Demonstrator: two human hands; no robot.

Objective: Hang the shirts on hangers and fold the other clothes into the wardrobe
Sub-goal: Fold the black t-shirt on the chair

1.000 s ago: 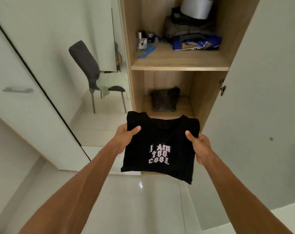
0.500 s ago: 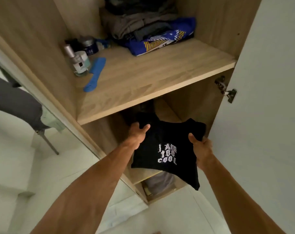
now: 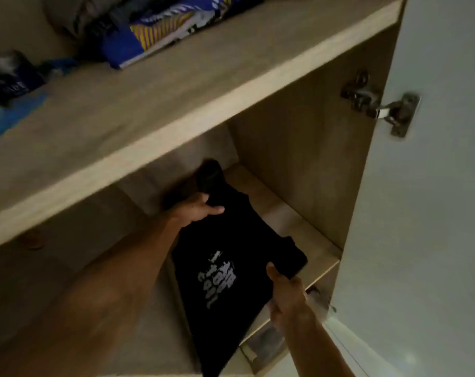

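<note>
On the head camera I see both hands reaching into the lower compartment of the light wooden wardrobe [image 3: 298, 137]. Between them they hold a folded black T-shirt with white lettering [image 3: 230, 240] over the lower wooden shelf [image 3: 293, 227]. I cannot tell whether the cloth touches the board. The left hand [image 3: 195, 210] grips the T-shirt's far edge, thumb on top and fingers hidden beneath. The right hand [image 3: 285, 292] pinches its near right corner, thumb on top.

At the back of the compartment, just behind the T-shirt, lies a dark folded garment [image 3: 210, 172]. The upper wooden shelf [image 3: 176, 85] carries a blue and yellow patterned folded cloth [image 3: 160, 31], grey folded clothes [image 3: 75, 14] beside it, and a blurred dark round tin [image 3: 8, 77] to the left. The white wardrobe door [image 3: 434, 186] stands open on the right, on a metal hinge [image 3: 380, 104].
</note>
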